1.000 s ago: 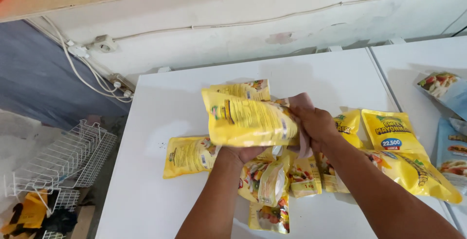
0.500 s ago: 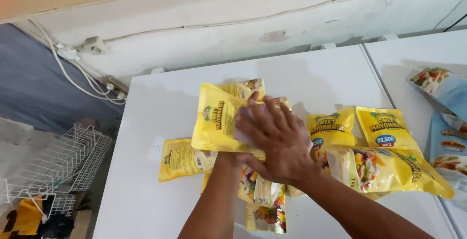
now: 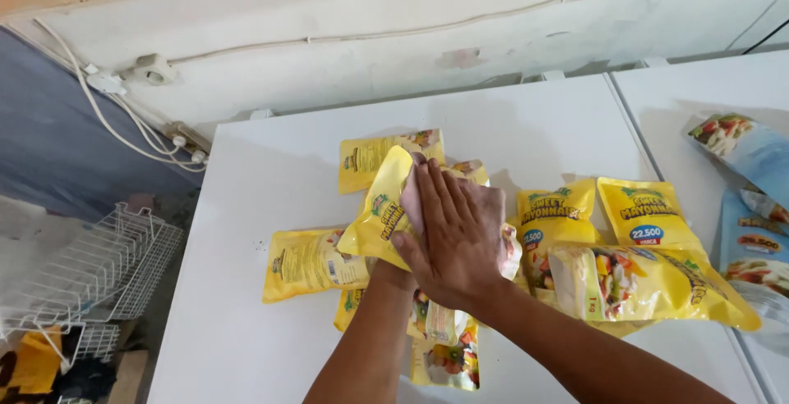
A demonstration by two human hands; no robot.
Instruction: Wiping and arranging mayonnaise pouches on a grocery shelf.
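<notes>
Here, yellow pouch point(image 3: 385, 217) sits tilted atop pile of yellow sachets point(image 3: 567, 231) on white chest lid point(image 3: 271, 313). Your right hand point(image 3: 452, 235) lies flat, fingers spread, pressing on pouch. Your left hand point(image 3: 413, 207) mostly hidden beneath right; grip cannot be told. Blue packets point(image 3: 752, 207) lie right; wire rack point(image 3: 90, 268) stands left, off lid.

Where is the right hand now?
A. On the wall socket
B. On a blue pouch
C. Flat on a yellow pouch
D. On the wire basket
C: the right hand lies palm down, fingers spread, pressing a yellow pouch above the pile on the white top.
</notes>
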